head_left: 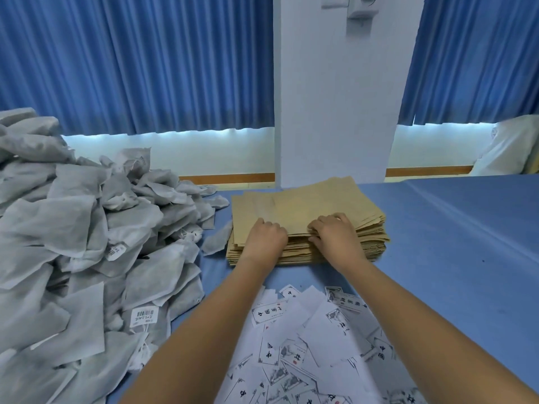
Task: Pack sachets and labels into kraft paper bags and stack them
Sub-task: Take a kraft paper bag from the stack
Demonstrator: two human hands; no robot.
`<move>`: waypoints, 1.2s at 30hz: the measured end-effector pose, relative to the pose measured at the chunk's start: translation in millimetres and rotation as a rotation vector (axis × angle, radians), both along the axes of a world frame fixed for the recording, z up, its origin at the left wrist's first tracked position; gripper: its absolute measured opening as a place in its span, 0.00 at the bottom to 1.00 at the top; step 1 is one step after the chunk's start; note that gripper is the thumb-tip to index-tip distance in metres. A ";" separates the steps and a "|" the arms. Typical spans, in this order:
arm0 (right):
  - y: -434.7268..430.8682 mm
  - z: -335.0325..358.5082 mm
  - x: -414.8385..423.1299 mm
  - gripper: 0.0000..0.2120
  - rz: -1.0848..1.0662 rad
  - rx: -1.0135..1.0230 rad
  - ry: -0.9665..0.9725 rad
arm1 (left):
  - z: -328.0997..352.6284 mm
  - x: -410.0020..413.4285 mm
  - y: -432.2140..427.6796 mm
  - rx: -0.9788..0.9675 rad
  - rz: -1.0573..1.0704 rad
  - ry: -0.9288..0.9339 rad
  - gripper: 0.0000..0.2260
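Both my hands are on the stack of kraft paper bags (309, 225), which sits straight ahead of me on the blue table (455, 258), past the scatter of printed labels (294, 339) lying under my forearms. My left hand (264, 236) rests palm-down on the near left part of the top bag, fingers curled over it. My right hand (335, 233) is at the near edge of the stack, fingertips tucked in among the top sheets — pinched narrow, it seems, on an edge or two, though I cannot tell how many bags they have caught.

The stack's long side runs left to right across me, and its loose edges face me, so the top bag would come away toward my body. My right hand is the one at that edge; my left is placed to hold the rest down.

The heap of grey sachets (81, 243) lies well to my left, nearer my left hand — I judge that hand will fetch one once a bag is free. No bag is filled yet.
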State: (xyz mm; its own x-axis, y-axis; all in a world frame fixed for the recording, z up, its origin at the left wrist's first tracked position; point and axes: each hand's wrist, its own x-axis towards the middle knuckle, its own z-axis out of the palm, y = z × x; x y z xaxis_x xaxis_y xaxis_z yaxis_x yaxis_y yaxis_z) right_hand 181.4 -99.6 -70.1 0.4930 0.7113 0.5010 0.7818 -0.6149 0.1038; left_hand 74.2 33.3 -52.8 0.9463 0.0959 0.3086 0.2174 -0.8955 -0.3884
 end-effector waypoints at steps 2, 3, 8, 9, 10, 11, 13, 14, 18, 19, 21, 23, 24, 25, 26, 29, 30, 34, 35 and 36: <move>-0.4 -2.4 -1.8 0.12 0.023 0.022 0.012 | -0.5 -1.6 -1.2 -0.006 0.006 -0.048 0.09; -1.2 -2.7 -2.3 0.12 0.037 0.025 0.025 | -0.9 -2.4 -1.6 -0.026 0.011 -0.073 0.09; -9.4 2.0 -9.3 0.19 0.082 0.252 0.289 | -2.8 -14.5 5.2 -0.370 0.044 -0.246 0.11; -10.6 4.2 -9.9 0.20 0.031 0.311 0.335 | -1.8 -17.4 9.8 -0.504 0.052 -0.265 0.11; -11.9 6.2 -9.7 0.21 -0.052 0.344 0.351 | 0.3 -20.0 14.4 -0.636 0.063 -0.275 0.10; -13.6 8.0 -9.1 0.21 -0.149 0.344 0.347 | 2.3 -22.8 19.2 -0.731 0.070 -0.288 0.09; -17.3 12.2 -7.8 0.23 -0.309 0.329 0.343 | 8.4 -30.2 26.2 -0.774 0.035 -0.359 0.05; -19.3 16.2 -8.5 0.23 -0.356 0.356 0.367 | 11.5 -35.4 28.6 -0.761 0.004 -0.392 0.04; -23.3 40.1 -21.2 0.23 -0.430 0.572 0.572 | 24.9 -64.0 35.2 -0.643 -0.190 -0.580 0.09; -25.3 47.1 -25.0 0.23 -0.422 0.639 0.668 | 29.2 -73.4 35.5 -0.635 -0.243 -0.663 0.10; -33.0 59.8 -34.9 0.17 -0.302 0.872 1.029 | 38.0 -91.2 33.5 -0.652 -0.349 -0.781 0.13; -45.2 68.9 -54.5 0.08 -0.126 1.039 1.477 | 45.5 -104.6 29.7 -0.675 -0.433 -0.815 0.17; -50.7 68.7 -64.9 0.08 -0.099 1.018 1.587 | 48.4 -110.0 26.7 -0.700 -0.451 -0.831 0.18; -54.3 65.8 -73.3 0.10 -0.108 0.946 1.616 | 51.5 -114.4 22.9 -0.726 -0.455 -0.856 0.17; -56.6 61.6 -80.8 0.13 -0.130 0.851 1.590 | 54.6 -117.5 18.1 -0.755 -0.452 -0.890 0.16; -59.3 45.5 -102.2 0.27 -0.059 0.708 1.677 | 67.6 -121.7 -3.7 -0.859 -0.436 -1.020 0.16; -59.4 43.5 -111.1 0.26 0.021 0.718 1.824 | 74.2 -122.9 -11.0 -0.895 -0.435 -1.060 0.17; -56.8 43.8 -138.4 0.07 0.219 1.039 2.211 | 95.5 -125.8 -18.5 -0.802 -0.443 -1.054 0.11; -55.1 41.8 -140.0 0.02 0.206 1.152 2.170 | 98.7 -124.8 -14.9 -0.744 -0.359 -1.027 0.11; -54.6 39.0 -141.7 0.02 0.170 1.226 2.037 | 101.8 -123.9 -9.3 -0.748 -0.211 -1.028 0.16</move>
State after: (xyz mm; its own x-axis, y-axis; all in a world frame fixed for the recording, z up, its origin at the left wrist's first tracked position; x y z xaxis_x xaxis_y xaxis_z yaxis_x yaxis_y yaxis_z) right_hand 39.8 -154.2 -31.1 0.6981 0.6539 -0.2917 -0.5796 0.2769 -0.7665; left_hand -49.7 24.0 49.0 0.3257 0.4389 0.8374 -0.0557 -0.8753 0.4804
